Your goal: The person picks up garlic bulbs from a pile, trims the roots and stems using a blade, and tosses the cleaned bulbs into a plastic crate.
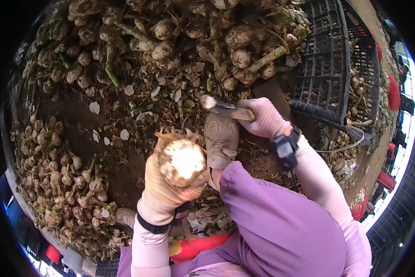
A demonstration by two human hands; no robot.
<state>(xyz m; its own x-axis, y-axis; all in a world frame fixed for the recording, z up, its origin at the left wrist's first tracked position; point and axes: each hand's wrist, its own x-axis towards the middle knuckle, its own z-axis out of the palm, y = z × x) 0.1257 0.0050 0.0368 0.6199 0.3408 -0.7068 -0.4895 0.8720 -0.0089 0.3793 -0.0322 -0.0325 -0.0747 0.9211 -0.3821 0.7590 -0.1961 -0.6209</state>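
Note:
My left hand [159, 184], in a striped knit glove, is wrapped round a large, rough brown root vegetable [183, 161]. Its broad white cut face is turned up, and stringy roots fringe its far side. In a similar glove, my right hand [265, 117] grips the handle of a knife [226, 111], its blade reaching left over my shoe [221, 138]. A small pale piece [208, 101] shows at the blade's far end, slightly blurred. Knife and vegetable are apart.
Ahead lies a big heap of soil-covered root vegetables [163, 30] with stems. Trimmed ones [59, 180] are piled at left. White slices [94, 107] and peelings litter the ground. A black plastic crate [322, 64] stands right; a red seat [198, 247] is under me.

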